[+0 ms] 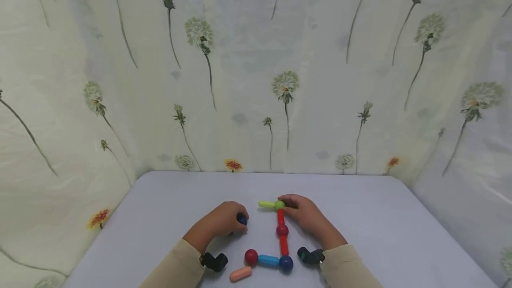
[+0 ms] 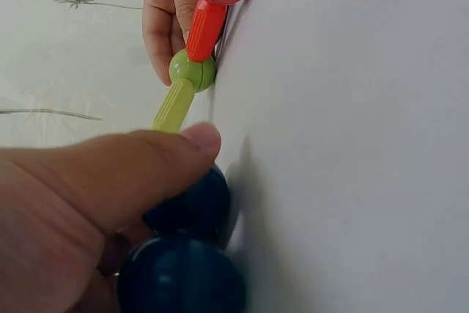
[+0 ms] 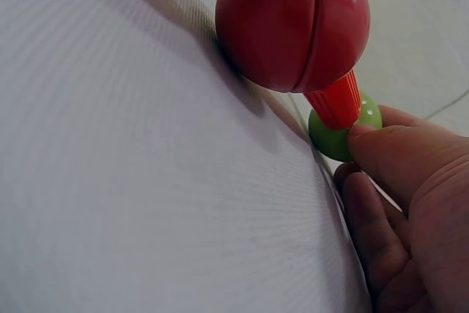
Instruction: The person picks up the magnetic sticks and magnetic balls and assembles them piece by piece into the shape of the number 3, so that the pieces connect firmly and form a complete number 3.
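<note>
Green ball in the head view: the right hand pinches it, a red rod attached; the left hand grips a dark blue ball. Left wrist view: two dark blue balls sit by the left hand's thumb. Right wrist view: the right hand clasps the green ball beyond a dark red ball.

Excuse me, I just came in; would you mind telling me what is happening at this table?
A person is handling coloured balls and rods with both hands. The right hand pinches the green ball at the far end of a bent chain of joined pieces. The left hand holds a dark blue ball, with another dark blue one close by it. A yellow-green rod points left from the green ball, its free end apart from the left hand. A loose-looking orange rod lies at the near end.
</note>
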Available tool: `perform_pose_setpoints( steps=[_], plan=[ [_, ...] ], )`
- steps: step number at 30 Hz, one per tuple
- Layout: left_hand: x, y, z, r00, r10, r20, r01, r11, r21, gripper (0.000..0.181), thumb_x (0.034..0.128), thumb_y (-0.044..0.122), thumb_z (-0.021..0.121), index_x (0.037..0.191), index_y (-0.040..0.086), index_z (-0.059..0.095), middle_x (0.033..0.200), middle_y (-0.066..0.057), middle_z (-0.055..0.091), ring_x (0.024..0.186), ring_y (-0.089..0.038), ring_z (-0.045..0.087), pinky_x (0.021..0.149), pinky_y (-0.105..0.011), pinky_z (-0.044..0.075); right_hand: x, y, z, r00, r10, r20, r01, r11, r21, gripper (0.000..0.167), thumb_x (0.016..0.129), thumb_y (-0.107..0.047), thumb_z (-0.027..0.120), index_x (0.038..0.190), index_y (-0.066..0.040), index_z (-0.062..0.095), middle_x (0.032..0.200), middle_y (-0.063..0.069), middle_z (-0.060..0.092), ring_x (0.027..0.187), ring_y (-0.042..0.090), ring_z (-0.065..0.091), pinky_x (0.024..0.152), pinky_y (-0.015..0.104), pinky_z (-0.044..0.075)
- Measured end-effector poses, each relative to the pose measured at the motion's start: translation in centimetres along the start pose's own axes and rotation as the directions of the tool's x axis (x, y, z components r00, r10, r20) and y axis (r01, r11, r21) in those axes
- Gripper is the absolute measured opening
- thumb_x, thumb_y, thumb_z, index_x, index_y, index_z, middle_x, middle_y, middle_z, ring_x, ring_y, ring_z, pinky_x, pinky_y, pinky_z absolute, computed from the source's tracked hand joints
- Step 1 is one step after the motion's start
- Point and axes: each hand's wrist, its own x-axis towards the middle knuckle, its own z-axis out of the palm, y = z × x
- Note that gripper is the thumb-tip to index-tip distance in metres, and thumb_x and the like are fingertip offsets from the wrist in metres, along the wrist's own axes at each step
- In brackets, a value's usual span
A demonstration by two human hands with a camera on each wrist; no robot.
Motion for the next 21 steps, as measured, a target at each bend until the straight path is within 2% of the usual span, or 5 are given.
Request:
perform_pose_setpoints(
  steps=[7, 14, 21],
  plan=[
    [0.9, 0.6, 0.0, 0.998, -0.062, -0.032, 0.061, 0.998, -0.006, 0.027, 0.0847, 0.025, 0.089, 0.107, 0.019, 0.075, 0.109, -0.001, 0.068, 0.1, -0.022, 0.058, 0.097, -0.05, 0.055, 0.0, -0.3, -0.1, 1.0, 0.016, 0.009, -0.016, 1.0, 0.009, 0.033, 0.099, -0.019, 0.072, 0.128, -0.035, 0.071, 0.13, -0.008, 0.071, 0.131, 0.025, 0.062, 0.112, 0.057, 0.046],
    [1.6, 1.2, 0.0, 0.985, -0.158, -0.065, 0.155, 0.987, -0.048, 0.029, 0.0854, 0.025, 0.088, 0.11, 0.018, 0.074, 0.113, -0.005, 0.068, 0.1, -0.025, 0.058, 0.094, -0.055, 0.055, 0.2, -0.1, -0.1, 1.0, 0.008, 0.015, -0.008, 1.0, 0.011, 0.034, 0.099, -0.02, 0.072, 0.129, -0.037, 0.07, 0.131, -0.009, 0.07, 0.13, 0.023, 0.062, 0.111, 0.056, 0.047],
    [2.2, 2.1, -0.3, 0.975, -0.203, -0.094, 0.193, 0.976, -0.102, 0.031, 0.0874, 0.024, 0.087, 0.113, 0.015, 0.073, 0.116, -0.008, 0.067, 0.099, -0.026, 0.059, 0.09, -0.052, 0.058, 0.4, 0.2, -0.1, 1.0, 0.002, 0.012, -0.002, 1.0, 0.009, 0.033, 0.099, -0.02, 0.072, 0.128, -0.036, 0.07, 0.129, -0.01, 0.071, 0.129, 0.022, 0.063, 0.111, 0.056, 0.047]
  ],
)
